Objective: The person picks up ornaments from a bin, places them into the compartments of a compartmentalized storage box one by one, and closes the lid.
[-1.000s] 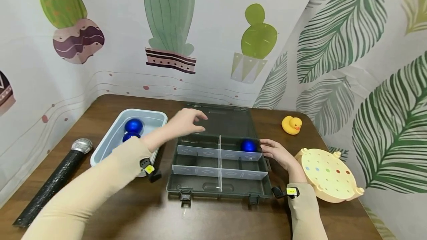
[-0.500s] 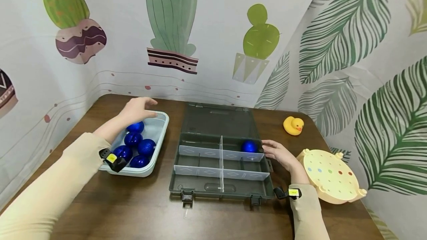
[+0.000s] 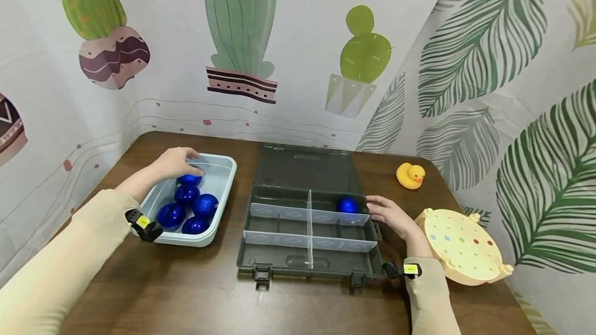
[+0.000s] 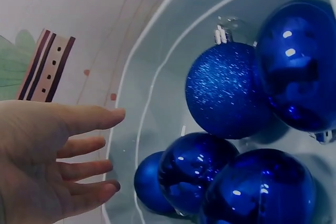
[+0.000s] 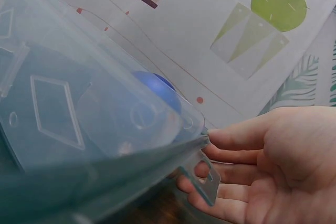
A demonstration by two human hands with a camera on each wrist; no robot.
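Note:
My left hand (image 3: 173, 163) is over the far left side of the pale blue tray (image 3: 227, 185), thumb and fingers apart around the farthest blue Christmas bauble (image 3: 189, 179). Several glossy and glittery baubles lie in this tray; the left wrist view shows a glittery bauble (image 4: 226, 90) with a silver cap. No contact with a bauble is plain. My right hand (image 3: 391, 216) rests its thumb and fingertips against the right wall of a dark see-through compartment box (image 3: 274, 256), near its side tab (image 5: 205, 184). One blue bauble (image 3: 347, 204) sits in the box's far right compartment.
The box's lid (image 3: 307, 169) lies open toward the back. A yellow rubber duck (image 3: 410, 176) stands at the back right. A cream round pegged board (image 3: 463, 244) is right of my right forearm. A patterned cloth (image 3: 298, 40) hangs behind the table.
My left hand has moved left from above the box to the tray, then lowered toward the farthest bauble. My right hand has stayed against the box.

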